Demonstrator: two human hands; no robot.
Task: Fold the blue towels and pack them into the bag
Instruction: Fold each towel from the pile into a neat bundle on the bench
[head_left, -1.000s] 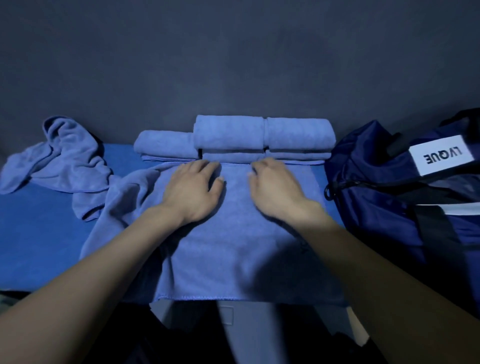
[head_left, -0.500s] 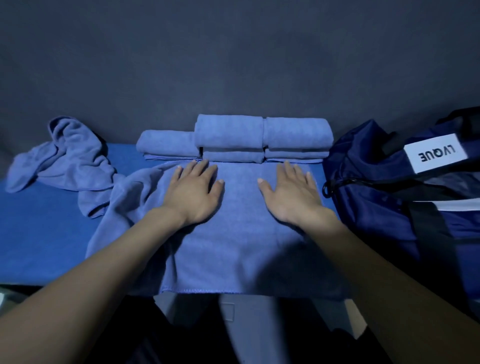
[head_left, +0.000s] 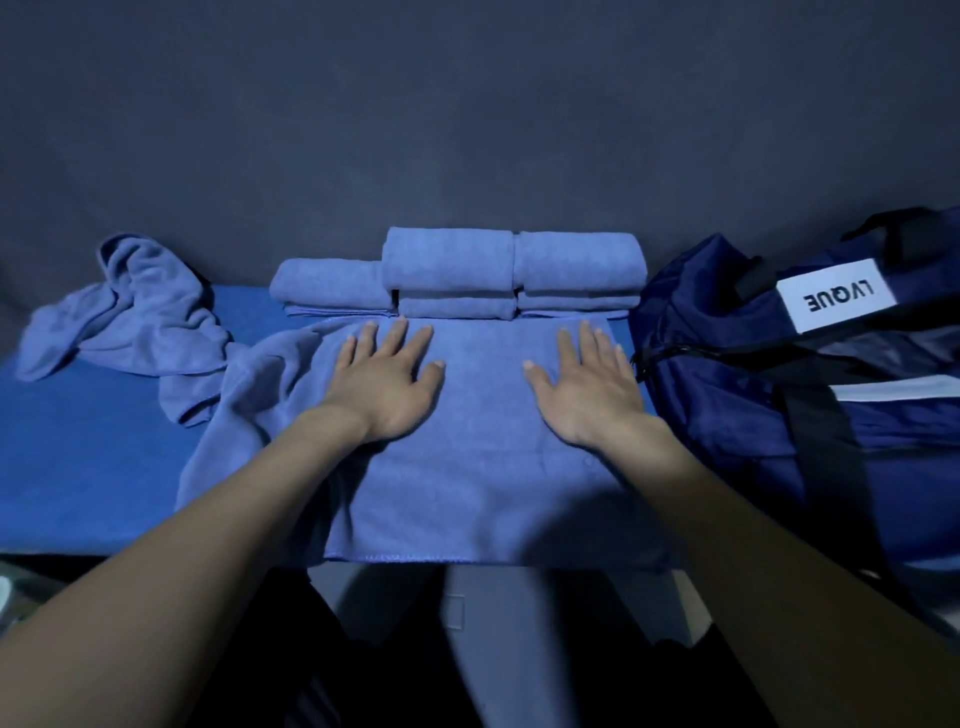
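A blue towel (head_left: 483, 467) lies spread flat in front of me, its near hem hanging over the table's front edge and its left part bunched. My left hand (head_left: 387, 382) presses flat on it, fingers straight. To the right, my right hand (head_left: 587, 387) lies flat on the same towel, fingers spread. Behind the hands, against the wall, sit folded blue towels (head_left: 511, 270) in low stacks. A crumpled blue towel (head_left: 135, 312) lies at the far left. The navy bag (head_left: 779, 374) with a white label stands at the right.
The table is covered in a brighter blue cloth (head_left: 78, 457), bare at the left front. A dark wall (head_left: 467, 130) closes the back. Black straps (head_left: 831, 457) hang down the bag's front.
My hands have slid apart across the towel, the right one farthest toward the bag, and the fingers that were curled a second ago now lie straight and flat.
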